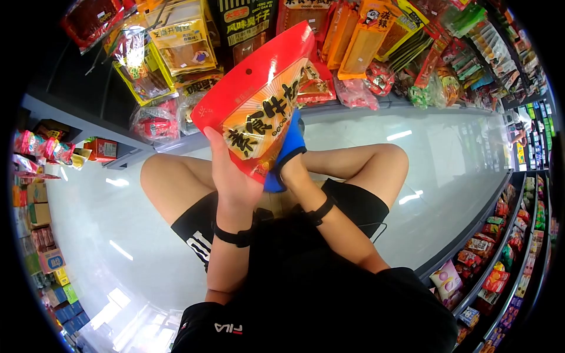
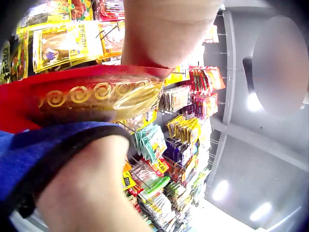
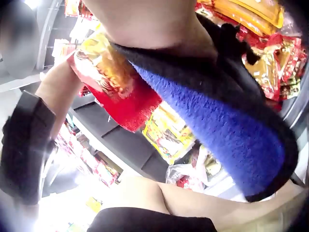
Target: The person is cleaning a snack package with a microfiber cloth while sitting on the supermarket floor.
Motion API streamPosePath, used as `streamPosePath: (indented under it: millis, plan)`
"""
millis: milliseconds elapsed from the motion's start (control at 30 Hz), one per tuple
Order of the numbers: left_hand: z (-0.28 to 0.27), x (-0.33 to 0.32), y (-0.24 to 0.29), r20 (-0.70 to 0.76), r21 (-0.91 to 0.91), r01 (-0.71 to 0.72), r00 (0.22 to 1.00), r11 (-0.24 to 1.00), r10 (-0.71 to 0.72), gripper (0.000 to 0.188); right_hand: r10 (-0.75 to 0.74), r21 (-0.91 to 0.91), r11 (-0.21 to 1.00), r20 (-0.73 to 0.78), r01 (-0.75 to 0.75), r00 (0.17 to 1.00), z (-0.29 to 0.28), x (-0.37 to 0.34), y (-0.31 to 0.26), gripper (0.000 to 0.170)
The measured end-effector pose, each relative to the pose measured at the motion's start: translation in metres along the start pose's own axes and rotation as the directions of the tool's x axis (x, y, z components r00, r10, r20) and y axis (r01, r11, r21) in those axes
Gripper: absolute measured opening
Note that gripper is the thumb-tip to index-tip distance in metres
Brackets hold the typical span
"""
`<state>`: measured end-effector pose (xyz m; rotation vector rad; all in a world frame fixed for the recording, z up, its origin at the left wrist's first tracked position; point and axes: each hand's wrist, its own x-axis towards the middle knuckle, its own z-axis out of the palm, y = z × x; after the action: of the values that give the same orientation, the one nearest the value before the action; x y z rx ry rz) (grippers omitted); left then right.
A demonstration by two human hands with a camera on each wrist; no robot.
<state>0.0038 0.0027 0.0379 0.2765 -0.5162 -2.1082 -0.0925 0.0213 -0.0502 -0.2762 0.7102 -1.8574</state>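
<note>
A red snack packet (image 1: 265, 106) with large black characters is held up tilted in the head view. My left hand (image 1: 228, 170) grips its lower left edge, thumb along the front and the fingers hidden behind. My right hand (image 1: 292, 170) is inside a blue mitt (image 1: 296, 141) with a black edge, at the packet's right side and partly behind it; its fingers are hidden. In the left wrist view the packet's gold-patterned bottom (image 2: 101, 94) lies just above the blue mitt (image 2: 43, 150). The right wrist view shows the mitt's fuzzy blue face (image 3: 217, 130) beside the packet (image 3: 130, 106).
Beyond the packet, a shelf edge (image 1: 170, 143) bears hanging and lying snack packs (image 1: 182, 47). Crossed bare legs (image 1: 376, 167) rest on the shiny floor (image 1: 112, 212). More stocked shelves (image 1: 494, 253) stand at the right, and boxes (image 1: 52, 260) at the far left.
</note>
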Motion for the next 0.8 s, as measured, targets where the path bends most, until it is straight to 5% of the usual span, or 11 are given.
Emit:
streamPosePath:
  millis: [133, 167, 200, 267, 333, 400, 467, 500, 667, 733, 800]
  plan:
    - [-0.005, 0.003, -0.005, 0.015, -0.061, 0.043, 0.999, 0.997, -0.042, 0.060, -0.200, -0.003, 0.980, 0.032, 0.200, 0.979, -0.009, -0.007, 0.005, 0.056]
    - [-0.006, 0.004, -0.006, 0.017, -0.060, 0.046, 0.999, 0.997, -0.045, 0.060, -0.547, -0.504, 0.656, 0.196, 0.562, 0.814, -0.019, -0.005, 0.014, 0.049]
    - [-0.007, 0.004, -0.005, 0.045, -0.049, 0.044, 0.998, 0.998, -0.041, 0.060, -0.658, -0.738, 0.009, 0.503, 0.675, 0.560, -0.024, -0.006, 0.019, 0.043]
    - [-0.007, 0.003, -0.003, 0.074, -0.036, 0.044, 0.996, 0.998, -0.041, 0.059, -0.589, -0.762, 0.056, 0.496, 0.645, 0.638, 0.003, -0.020, -0.010, 0.042]
    - [-0.005, 0.001, 0.000, 0.051, -0.041, 0.031, 0.998, 0.999, -0.029, 0.058, -0.316, -0.285, 0.893, 0.156, 0.349, 0.936, 0.012, -0.002, -0.006, 0.043]
    - [-0.007, 0.001, 0.005, 0.045, -0.079, 0.043, 0.998, 0.996, -0.040, 0.055, -0.505, -0.579, 0.655, 0.142, 0.485, 0.851, 0.000, 0.002, -0.016, 0.046]
    - [-0.011, -0.001, 0.011, 0.007, -0.096, 0.071, 0.997, 0.993, -0.071, 0.052, -0.173, -0.099, 0.983, -0.180, 0.157, 0.968, -0.020, 0.009, -0.005, 0.039]
    - [-0.010, -0.002, 0.014, -0.080, -0.054, 0.058, 0.995, 0.997, -0.063, 0.050, -0.457, -0.587, 0.660, 0.183, 0.469, 0.871, -0.007, -0.003, -0.019, 0.040]
    - [-0.012, 0.001, 0.022, -0.194, -0.008, 0.056, 0.979, 0.998, -0.056, 0.053, -0.303, -0.520, 0.770, 0.212, 0.370, 0.929, -0.063, -0.001, 0.002, 0.036]
    - [-0.013, -0.002, 0.026, -0.148, -0.016, 0.081, 0.986, 0.997, -0.082, 0.054, -0.461, -0.900, 0.040, 0.369, 0.434, 0.807, -0.054, -0.012, -0.011, 0.031]
    - [-0.012, -0.003, 0.028, -0.173, 0.040, 0.057, 0.984, 0.998, -0.049, 0.055, -0.494, -0.889, -0.068, 0.424, 0.452, 0.759, -0.058, -0.006, -0.017, 0.026]
